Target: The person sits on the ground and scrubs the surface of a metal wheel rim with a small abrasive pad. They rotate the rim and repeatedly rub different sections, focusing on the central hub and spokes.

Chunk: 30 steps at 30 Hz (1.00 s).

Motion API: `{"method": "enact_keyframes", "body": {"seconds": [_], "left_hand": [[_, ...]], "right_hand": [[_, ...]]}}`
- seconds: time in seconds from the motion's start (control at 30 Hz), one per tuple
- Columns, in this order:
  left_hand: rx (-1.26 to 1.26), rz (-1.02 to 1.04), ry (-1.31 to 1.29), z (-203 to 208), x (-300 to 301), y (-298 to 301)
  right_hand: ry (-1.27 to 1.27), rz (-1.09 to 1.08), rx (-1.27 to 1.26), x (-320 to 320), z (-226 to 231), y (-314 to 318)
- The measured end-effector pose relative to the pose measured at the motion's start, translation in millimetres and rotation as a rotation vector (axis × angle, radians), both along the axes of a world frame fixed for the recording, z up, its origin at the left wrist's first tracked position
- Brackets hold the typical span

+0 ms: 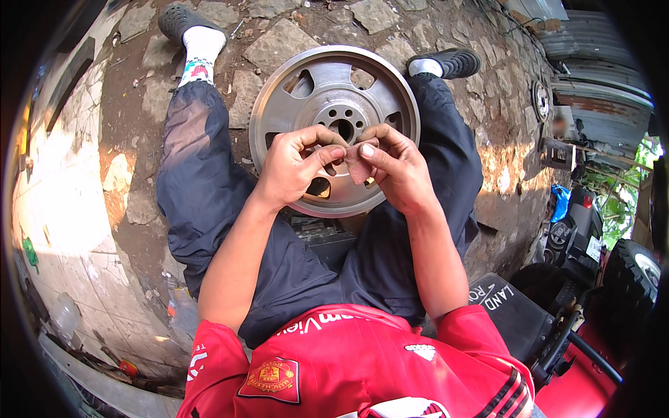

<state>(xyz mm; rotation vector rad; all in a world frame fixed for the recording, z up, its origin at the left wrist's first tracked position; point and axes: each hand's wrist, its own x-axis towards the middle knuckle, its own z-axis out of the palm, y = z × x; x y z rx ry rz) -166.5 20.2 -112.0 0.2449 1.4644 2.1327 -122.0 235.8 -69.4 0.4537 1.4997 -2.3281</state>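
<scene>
A bare metal wheel, round with several cut-out openings and a ring of bolt holes at its hub, lies between my legs. Over its near half, my left hand and my right hand meet, thumbs and fingers pinched. Between them is a small folded piece of reddish-brown sandpaper. The right thumb presses on its upper corner, while the left fingertips grip at its left edge; that contact is partly hidden. Part of the wheel's hub shows just beyond my fingertips.
My shoes rest on stony ground either side of the wheel. At right are a black box-like panel, a knobbly tyre and a blue bag. Corrugated metal sheets stand far right; a clear plastic bottle lies left.
</scene>
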Motion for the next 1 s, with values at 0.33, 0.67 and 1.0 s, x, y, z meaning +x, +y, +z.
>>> {"method": "enact_keyframes", "body": {"seconds": [0.33, 0.67, 1.0], "left_hand": [[-0.055, 0.056, 0.361, -7, -2, 1], [-0.252, 0.175, 0.447, -6, -6, 9], [-0.474, 0.262, 0.800, -2, -18, 13]], "right_hand": [[-0.086, 0.105, -0.250, 2, -2, 1], [-0.165, 0.130, -0.367, 3, 0, 13], [-0.176, 0.110, -0.209, 3, -21, 27]]}}
